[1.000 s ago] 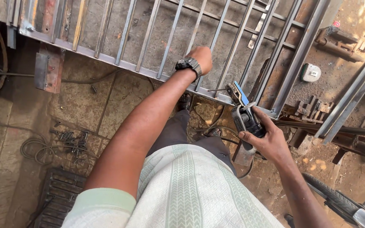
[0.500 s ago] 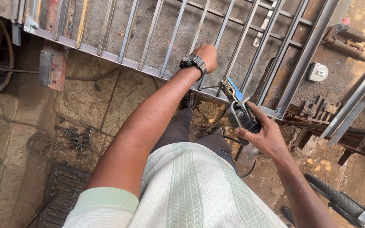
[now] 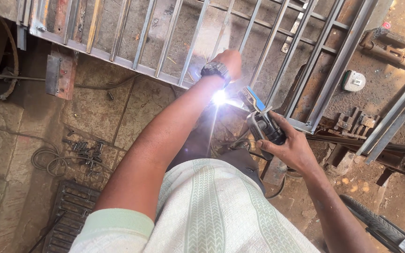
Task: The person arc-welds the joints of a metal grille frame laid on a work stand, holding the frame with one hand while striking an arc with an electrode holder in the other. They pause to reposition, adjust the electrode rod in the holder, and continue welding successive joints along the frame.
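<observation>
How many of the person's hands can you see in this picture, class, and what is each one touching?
2. The left hand, wearing a wristwatch, rests on the metal grille. The right hand grips a welding electrode holder beside the bright arc.

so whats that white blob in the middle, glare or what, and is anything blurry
Head view: a blown-out white arc flash sits beside the grey metal bar gate, just below the left hand with its black wristwatch; its glow washes out the nearby forearm. The right hand grips a dark welding electrode holder. The rest looks sharp, in even daylight with sunlit patches at right.
</observation>
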